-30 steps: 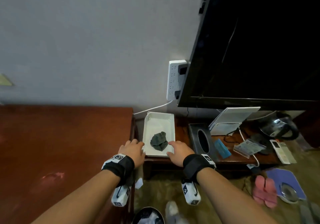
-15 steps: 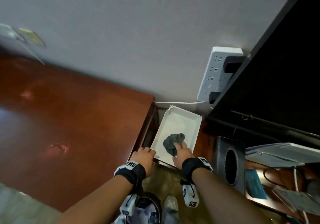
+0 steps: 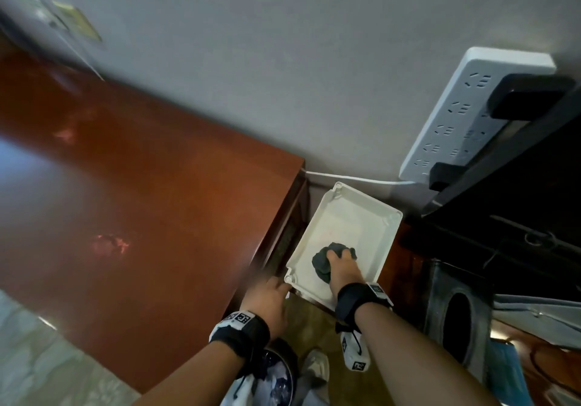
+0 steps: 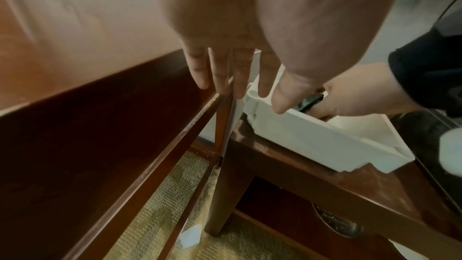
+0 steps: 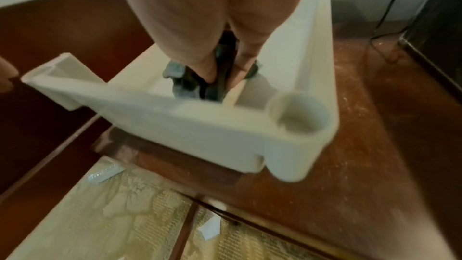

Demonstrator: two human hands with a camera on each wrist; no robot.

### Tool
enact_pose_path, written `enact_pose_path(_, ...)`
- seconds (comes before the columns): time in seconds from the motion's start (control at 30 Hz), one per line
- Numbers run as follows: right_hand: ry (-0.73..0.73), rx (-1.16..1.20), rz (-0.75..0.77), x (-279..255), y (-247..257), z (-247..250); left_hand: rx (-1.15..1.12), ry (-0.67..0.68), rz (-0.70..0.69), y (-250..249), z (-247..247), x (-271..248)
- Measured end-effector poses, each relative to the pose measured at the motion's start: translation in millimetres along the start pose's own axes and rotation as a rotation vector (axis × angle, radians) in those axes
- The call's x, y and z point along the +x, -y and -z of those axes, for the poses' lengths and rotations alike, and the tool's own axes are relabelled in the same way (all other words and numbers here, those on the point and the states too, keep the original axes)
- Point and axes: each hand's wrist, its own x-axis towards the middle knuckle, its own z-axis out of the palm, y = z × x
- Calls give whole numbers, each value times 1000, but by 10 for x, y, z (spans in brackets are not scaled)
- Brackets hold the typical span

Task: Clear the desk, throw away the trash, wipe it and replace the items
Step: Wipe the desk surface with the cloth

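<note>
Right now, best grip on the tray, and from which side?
Probably the tray's near short wall, from the near side, thumb inside, fingers outside. It stands upright at the low table's edge; the desk flanks the left side, the room wall backs the far end. The left hand is open at its corner; the right hand grips the cloth inside.

Head camera: high above, facing steeply down, frame tilted; the white tray [image 3: 345,223] sits at 5 o'clock. Left wrist camera: close under the left hand [image 4: 250,17], facing along the fingers, with the tray at 3 o'clock. Right wrist camera: very near under the right hand [image 5: 200,17], looking into the tray. All three views share the tray and the dark cloth [image 3: 320,257].
</note>
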Motion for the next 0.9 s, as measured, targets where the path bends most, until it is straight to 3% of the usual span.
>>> enact_pose_path(0.13,-41,93,-6,-101,32,294,-46,-45,2,42,187,-130)
enact_pose_path(0.27,-194,240,30,-428,164,733,-69,-91,12,146,524,-434)
enact_pose_path(0.5,-400,360,207,-1188,825,1283,-109,-165,-5,596,1003,-1029)
enact_pose_path(0.73,-516,340,311,-1872,1836,901,-97,-261,-66,1440,1014,-1614)
enact_pose_path(0.9,-469,313,295,-2276,2572,388,-90,-251,-82,2259,946,-2194)
